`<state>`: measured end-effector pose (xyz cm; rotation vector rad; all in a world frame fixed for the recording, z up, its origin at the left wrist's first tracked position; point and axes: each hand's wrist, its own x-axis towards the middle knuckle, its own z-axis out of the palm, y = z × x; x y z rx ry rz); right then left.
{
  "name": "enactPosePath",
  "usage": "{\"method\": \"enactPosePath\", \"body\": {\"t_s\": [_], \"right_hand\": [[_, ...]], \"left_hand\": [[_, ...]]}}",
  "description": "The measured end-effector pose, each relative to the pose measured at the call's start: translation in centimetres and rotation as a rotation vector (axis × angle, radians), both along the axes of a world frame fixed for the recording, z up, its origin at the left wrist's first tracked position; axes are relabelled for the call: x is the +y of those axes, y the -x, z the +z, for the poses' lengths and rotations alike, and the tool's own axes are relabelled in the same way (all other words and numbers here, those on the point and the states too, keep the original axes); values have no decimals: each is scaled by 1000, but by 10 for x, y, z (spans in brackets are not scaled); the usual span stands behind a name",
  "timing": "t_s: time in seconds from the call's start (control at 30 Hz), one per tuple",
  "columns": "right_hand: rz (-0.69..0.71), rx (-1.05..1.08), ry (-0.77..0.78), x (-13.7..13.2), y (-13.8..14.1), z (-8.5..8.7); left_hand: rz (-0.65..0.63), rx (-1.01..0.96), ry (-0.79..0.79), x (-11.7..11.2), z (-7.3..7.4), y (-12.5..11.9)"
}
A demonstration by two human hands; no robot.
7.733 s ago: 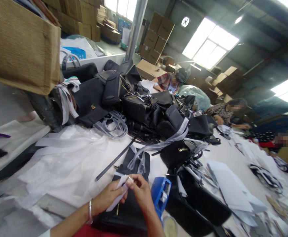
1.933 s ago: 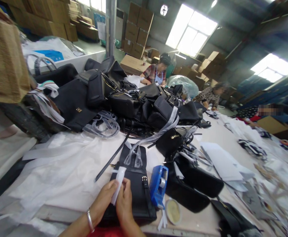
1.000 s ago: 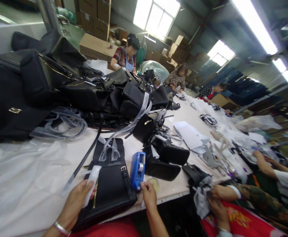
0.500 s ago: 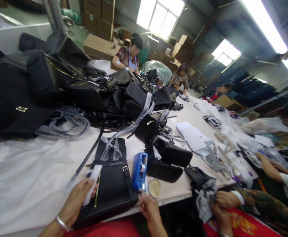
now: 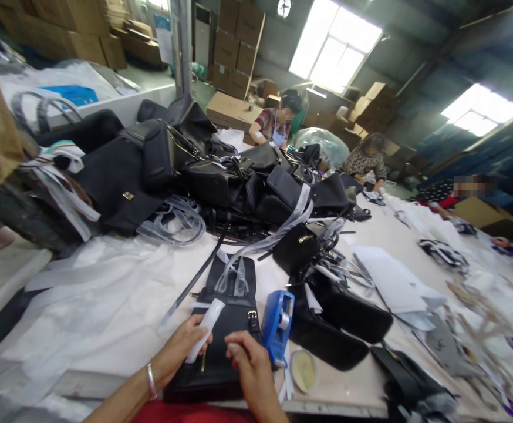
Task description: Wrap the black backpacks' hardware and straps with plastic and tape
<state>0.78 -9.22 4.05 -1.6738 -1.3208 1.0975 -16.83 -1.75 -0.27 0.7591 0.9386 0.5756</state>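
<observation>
A black leather bag lies flat at the table's near edge, with a gold buckle and a gold zip on its front. Over it, my left hand grips a whitish, flat folded strip between thumb and fingers. My right hand is above the bag's right half, thumb and fingers pinched together; whatever they hold is too small to make out. Beside the bag's right side stands a blue tape dispenser. Strap pieces in clear plastic wrap lie on the bag's top flap.
Many black bags are heaped behind the work spot. White plastic sheeting covers the left. A round tin sits right of the dispenser, near more black bags and white paper sheets. Co-workers are across the table.
My right hand has moved from the tape dispenser's front to above the bag, near my left hand. My left hand still grips the strip. The view has swung left.
</observation>
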Motion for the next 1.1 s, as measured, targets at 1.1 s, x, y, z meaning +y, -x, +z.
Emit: {"method": "enactPosePath", "body": {"t_s": [1.1], "right_hand": [[401, -335, -281, 66, 33, -51]], "left_hand": [[-104, -465, 522, 18, -13, 24]]}}
